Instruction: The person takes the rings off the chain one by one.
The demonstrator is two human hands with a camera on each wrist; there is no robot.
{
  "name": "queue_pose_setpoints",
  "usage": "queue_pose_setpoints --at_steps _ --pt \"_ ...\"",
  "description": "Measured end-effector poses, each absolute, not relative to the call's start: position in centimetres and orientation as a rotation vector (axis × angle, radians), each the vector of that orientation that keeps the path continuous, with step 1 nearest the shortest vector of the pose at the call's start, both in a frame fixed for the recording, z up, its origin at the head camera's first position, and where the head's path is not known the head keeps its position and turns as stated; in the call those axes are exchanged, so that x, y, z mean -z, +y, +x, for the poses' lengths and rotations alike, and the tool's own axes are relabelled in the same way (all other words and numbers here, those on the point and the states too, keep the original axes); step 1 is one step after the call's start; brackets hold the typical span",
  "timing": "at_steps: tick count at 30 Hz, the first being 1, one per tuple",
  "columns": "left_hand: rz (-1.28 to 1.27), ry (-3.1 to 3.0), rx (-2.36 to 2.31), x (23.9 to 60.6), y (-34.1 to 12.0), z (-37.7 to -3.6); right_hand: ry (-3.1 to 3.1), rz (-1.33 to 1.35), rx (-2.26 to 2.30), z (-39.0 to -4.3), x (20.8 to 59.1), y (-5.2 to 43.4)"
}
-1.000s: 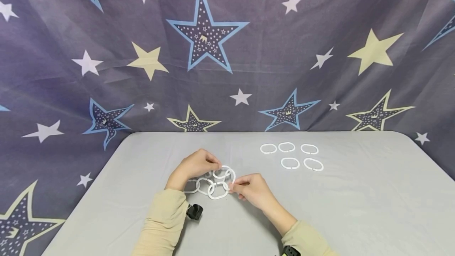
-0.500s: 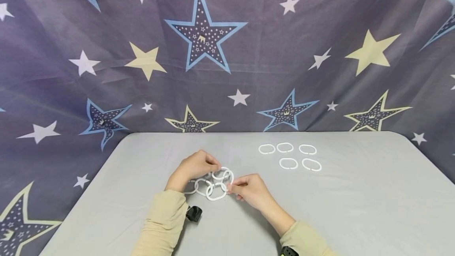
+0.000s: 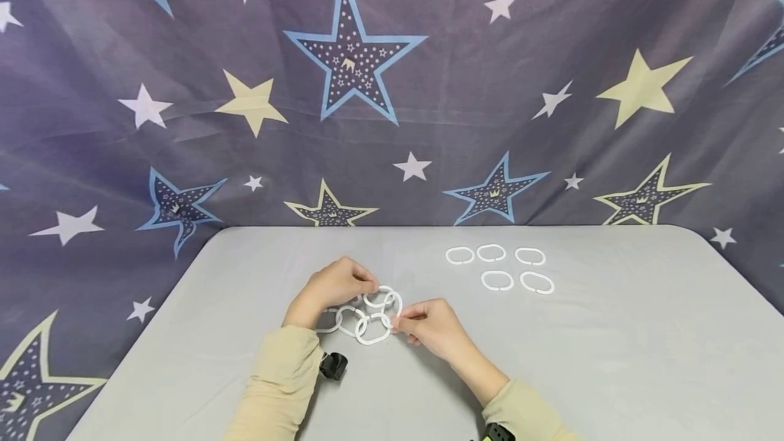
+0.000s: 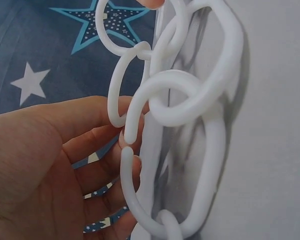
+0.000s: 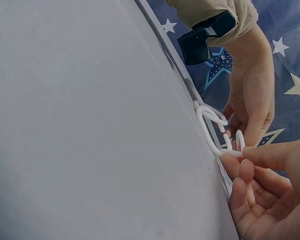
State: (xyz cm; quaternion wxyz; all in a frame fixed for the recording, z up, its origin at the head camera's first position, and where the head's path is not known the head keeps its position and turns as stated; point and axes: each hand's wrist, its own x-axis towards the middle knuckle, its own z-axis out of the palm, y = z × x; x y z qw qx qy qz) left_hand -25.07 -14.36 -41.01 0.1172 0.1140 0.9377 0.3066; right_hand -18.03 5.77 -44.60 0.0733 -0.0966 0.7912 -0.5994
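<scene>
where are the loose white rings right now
In the head view, five loose white rings lie on the grey table, towards its far edge, to the right of both hands and apart from the linked chain they hold.

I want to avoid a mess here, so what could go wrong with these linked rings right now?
The left hand and right hand only pinch the chain of white rings at its ends, so a ring could slip free. The links overlap in a bunch and may tangle. A wide sweep might scatter the five loose rings.
</scene>
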Motion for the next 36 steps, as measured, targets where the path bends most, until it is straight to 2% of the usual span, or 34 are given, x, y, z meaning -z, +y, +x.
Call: queue_pose_setpoints --at_steps 19,36 --pt "0.334 2.827 -1.019 40.9 -13.8 -25.2 2.397 -0.299 1.772 -17.7 44.2 6.2" --pt "0.437 3.177 -0.982 39.7 -11.7 -24.4 2.385 -0.326 1.794 -17.7 44.1 5.9"
